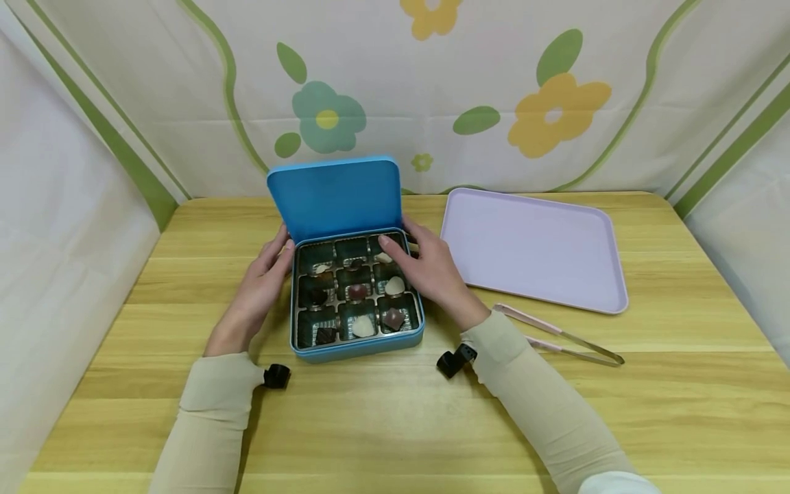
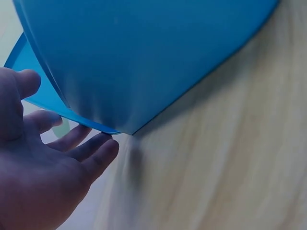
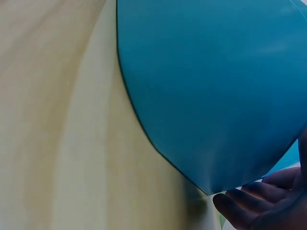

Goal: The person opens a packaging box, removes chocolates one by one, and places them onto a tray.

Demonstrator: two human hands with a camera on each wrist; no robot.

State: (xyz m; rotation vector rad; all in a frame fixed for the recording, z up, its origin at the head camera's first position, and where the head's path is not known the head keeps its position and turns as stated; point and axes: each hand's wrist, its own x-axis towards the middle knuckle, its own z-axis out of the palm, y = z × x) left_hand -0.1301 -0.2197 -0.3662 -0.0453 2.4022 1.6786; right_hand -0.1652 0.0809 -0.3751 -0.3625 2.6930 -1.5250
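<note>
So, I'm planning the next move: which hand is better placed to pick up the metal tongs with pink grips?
Probably the right hand: the tongs lie on its side, close to the beige right sleeve. The left hand is farther off, across the open blue rectangular box.

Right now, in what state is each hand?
Left hand: open, at the rear left corner of the blue tin.
Right hand: open, at its rear right corner.
</note>
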